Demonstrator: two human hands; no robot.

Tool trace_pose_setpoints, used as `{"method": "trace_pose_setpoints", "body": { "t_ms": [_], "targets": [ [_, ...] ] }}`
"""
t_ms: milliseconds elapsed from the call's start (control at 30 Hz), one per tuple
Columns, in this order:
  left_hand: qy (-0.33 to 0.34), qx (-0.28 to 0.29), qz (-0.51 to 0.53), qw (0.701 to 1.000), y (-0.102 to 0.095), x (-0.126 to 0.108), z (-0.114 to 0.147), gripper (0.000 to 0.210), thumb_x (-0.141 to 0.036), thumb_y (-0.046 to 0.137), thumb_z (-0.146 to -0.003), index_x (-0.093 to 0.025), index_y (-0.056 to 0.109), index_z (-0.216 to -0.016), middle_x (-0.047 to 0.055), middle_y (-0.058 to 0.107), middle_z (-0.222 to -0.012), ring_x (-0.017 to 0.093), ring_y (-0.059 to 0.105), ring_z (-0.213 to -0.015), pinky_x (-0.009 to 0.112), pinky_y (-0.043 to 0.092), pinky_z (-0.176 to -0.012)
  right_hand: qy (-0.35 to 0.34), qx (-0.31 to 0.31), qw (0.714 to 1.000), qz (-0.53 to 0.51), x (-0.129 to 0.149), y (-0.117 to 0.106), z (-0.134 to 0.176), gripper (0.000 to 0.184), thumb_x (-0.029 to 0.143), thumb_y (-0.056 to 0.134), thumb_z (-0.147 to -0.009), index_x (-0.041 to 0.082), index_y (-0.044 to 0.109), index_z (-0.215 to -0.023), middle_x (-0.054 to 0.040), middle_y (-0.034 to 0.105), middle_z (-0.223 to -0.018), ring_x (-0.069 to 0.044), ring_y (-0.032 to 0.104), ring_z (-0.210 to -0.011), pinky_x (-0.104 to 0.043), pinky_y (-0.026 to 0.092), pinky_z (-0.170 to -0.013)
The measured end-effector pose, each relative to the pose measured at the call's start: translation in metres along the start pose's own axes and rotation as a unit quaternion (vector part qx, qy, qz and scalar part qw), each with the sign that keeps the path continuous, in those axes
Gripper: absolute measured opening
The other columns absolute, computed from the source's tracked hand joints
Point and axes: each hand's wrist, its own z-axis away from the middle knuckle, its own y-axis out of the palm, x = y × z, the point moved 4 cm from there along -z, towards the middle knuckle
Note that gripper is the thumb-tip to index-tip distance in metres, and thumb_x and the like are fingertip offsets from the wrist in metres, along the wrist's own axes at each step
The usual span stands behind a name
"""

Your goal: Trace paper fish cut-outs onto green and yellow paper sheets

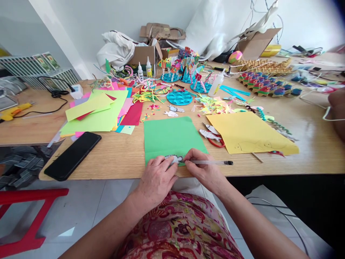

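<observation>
A green sheet of paper [172, 135] lies at the table's front edge. On its lower part sits a small white fish cutout [176, 159]. My left hand [157, 180] presses the cutout down with its fingers laid flat. In my right hand [202, 169] is a pen [212, 162], pinched near its tip, which meets the cutout's right end. Its black end points right. More fish cutouts [208, 135] rest on red-handled scissors [219, 143], partly under a yellow sheet [250, 133] with pencilled fish outlines.
A black phone [72, 155] lies at front left, below a stack of coloured paper [99, 111]. Behind are a blue scalloped disc [179, 97], paper scraps [215, 105], a glue bottle [216, 83] and finished paper models [201, 84]. A red stool [32, 216] stands lower left.
</observation>
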Motion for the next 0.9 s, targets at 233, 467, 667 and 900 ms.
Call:
{"method": "trace_pose_setpoints", "body": {
  "t_ms": [233, 467, 667, 900],
  "targets": [
    [0.003, -0.003, 0.000, 1.000, 0.0010, -0.0002, 0.0006, 0.028, -0.025, 0.054, -0.087, -0.020, 0.052, -0.115, 0.005, 0.053, -0.126, 0.024, 0.047, -0.105, 0.040, 0.042, -0.082, -0.009, -0.003, 1.000, 0.016, 0.0008, 0.0012, -0.0005, 0.009, 0.020, 0.045, -0.074, 0.021, 0.049, -0.066, 0.0033, 0.049, -0.055, -0.011, 0.041, -0.051, -0.022, 0.030, -0.046],
    [0.001, -0.001, 0.003, 1.000, 0.0003, -0.0003, 0.0001, 0.029, -0.025, 0.055, -0.087, -0.020, 0.052, -0.115, 0.005, 0.053, -0.126, 0.023, 0.047, -0.103, 0.040, 0.042, -0.083, -0.011, 0.000, 1.000, 0.024, 0.0024, 0.0017, -0.0010, 0.009, 0.019, 0.044, -0.074, 0.020, 0.048, -0.067, 0.0029, 0.049, -0.056, -0.011, 0.041, -0.052, -0.022, 0.031, -0.047],
    [0.007, -0.008, -0.005, 1.000, 0.0001, -0.0005, 0.0002, 0.027, -0.025, 0.056, -0.086, -0.019, 0.053, -0.113, 0.004, 0.054, -0.125, 0.023, 0.048, -0.101, 0.039, 0.042, -0.080, -0.013, 0.015, 0.999, 0.029, 0.0021, 0.0013, 0.0011, 0.009, 0.018, 0.045, -0.074, 0.020, 0.048, -0.066, 0.0044, 0.045, -0.053, -0.010, 0.038, -0.048, -0.022, 0.028, -0.046],
    [0.020, -0.025, -0.015, 0.999, 0.0016, -0.0007, 0.0013, 0.026, -0.026, 0.055, -0.087, -0.018, 0.053, -0.111, 0.005, 0.054, -0.123, 0.024, 0.048, -0.101, 0.039, 0.043, -0.079, -0.022, 0.021, 0.999, 0.018, 0.0033, 0.0004, 0.0028, 0.009, 0.017, 0.044, -0.073, 0.020, 0.046, -0.065, 0.0053, 0.042, -0.051, -0.010, 0.036, -0.048, -0.021, 0.027, -0.046]
  ]
}}
